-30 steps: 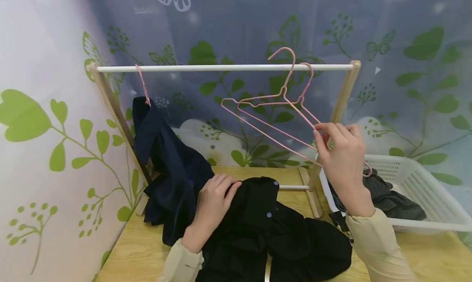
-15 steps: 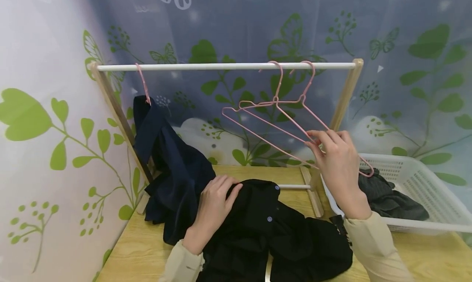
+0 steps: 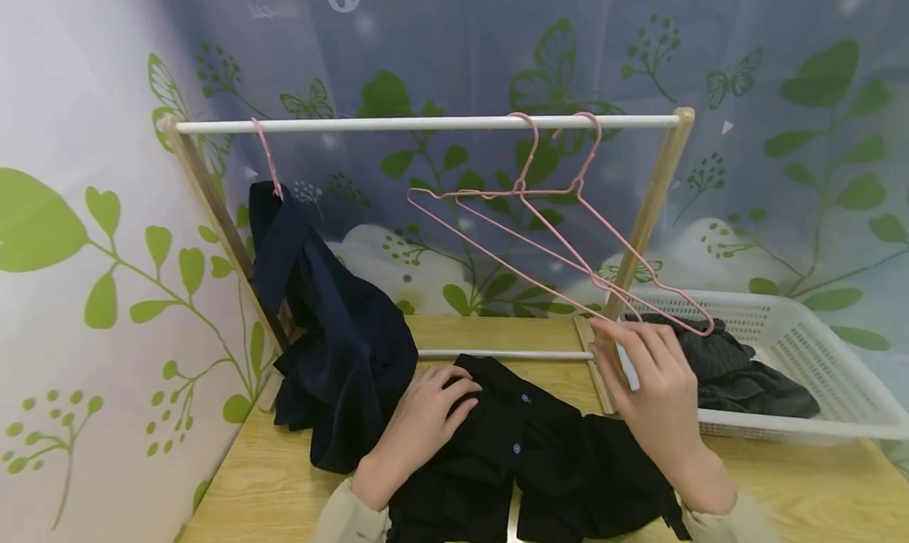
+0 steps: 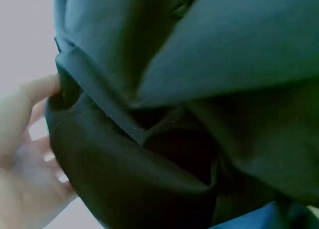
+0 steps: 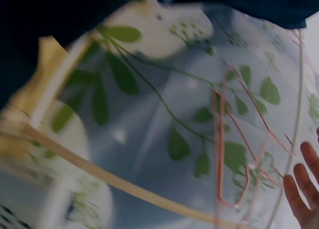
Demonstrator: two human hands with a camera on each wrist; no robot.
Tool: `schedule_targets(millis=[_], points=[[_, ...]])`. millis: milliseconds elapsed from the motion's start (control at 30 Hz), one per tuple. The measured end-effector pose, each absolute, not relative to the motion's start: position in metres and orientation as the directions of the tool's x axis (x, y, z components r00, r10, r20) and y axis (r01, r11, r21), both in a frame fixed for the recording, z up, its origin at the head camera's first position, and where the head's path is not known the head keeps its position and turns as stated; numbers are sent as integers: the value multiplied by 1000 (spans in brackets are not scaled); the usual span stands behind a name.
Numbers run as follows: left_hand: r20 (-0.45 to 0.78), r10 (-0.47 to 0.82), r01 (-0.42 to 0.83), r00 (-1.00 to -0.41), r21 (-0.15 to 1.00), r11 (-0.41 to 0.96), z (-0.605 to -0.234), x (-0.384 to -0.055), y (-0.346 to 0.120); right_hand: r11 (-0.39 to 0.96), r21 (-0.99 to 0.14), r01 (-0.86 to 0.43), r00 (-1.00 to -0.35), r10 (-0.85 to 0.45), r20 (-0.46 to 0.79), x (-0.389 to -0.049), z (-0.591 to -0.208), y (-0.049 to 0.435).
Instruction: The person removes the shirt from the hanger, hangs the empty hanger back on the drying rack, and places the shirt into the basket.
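Note:
My left hand [image 3: 420, 413] holds a black button-up shirt [image 3: 554, 425] near its upper edge, fingers bent over the cloth. In the left wrist view, dark cloth [image 4: 124, 159] covers part of that hand. Below two bare pink hangers, my right hand [image 3: 656, 393] is in the air, its thumb and fingers apart with nothing between them. The nearer hanger [image 3: 521, 186] and the farther hanger [image 3: 578, 184] both hang by their hooks from the white rail [image 3: 369, 124]. The right wrist view shows spread fingertips [image 5: 301, 184] at its right edge.
At the rail's left end, a navy garment [image 3: 334, 330] hangs on a pink hanger [image 3: 267, 156]. A white plastic basket [image 3: 852, 385] with dark grey cloth [image 3: 760, 377] stands at the right. Wooden posts [image 3: 649, 204] support the rail on the wooden table [image 3: 263, 488].
My right hand first held the nearer hanger, hooked it over the rail, then let go and dropped lower. My left hand has come down slightly with the black shirt.

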State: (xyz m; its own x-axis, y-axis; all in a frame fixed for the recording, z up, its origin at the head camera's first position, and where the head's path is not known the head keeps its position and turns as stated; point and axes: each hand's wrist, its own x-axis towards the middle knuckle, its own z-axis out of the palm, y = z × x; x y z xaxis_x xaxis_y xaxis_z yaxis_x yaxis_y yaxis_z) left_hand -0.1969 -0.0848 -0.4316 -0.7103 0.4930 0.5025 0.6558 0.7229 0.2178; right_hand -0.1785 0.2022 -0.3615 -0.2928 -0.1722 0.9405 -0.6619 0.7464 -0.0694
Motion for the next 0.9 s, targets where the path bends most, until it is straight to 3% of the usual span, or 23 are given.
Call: schedule_targets(millis=[67,167,267,367,467,533,633,833,900], points=[[429,526,647,-735,211,733,-438,-195,-86,732,-59,-679,-330,-233,915,-176,-376,200],[321,558,631,-765,202,749,-448,-193,-86,715,-73,-695,-460,-364,810,-176,-400,196],[223,575,614,-787,199,764,-455,-191,-84,710,-105,-697,-602,-499,623,-175,-425,193],[137,588,603,-797,213,769,-459,-189,-81,710,-152,-688,-701,-596,392,-173,-446,191],[54,601,597,-797,219,772,-463,-188,-78,713,-199,-672,-740,-645,188,-170,-460,190],[21,608,597,-794,219,772,-465,-187,-78,717,-224,-661,-748,-653,117,-168,-464,190],[42,599,588,-800,253,768,-462,-187,-80,721,-247,-648,-758,-641,119,-165,-464,194],[273,499,568,-823,381,729,-449,-188,-100,745,-301,-596,-803,-546,238,-154,-453,219],[269,474,545,-838,414,729,-446,-187,-110,742,-313,-592,-805,-537,251,-150,-452,233]])
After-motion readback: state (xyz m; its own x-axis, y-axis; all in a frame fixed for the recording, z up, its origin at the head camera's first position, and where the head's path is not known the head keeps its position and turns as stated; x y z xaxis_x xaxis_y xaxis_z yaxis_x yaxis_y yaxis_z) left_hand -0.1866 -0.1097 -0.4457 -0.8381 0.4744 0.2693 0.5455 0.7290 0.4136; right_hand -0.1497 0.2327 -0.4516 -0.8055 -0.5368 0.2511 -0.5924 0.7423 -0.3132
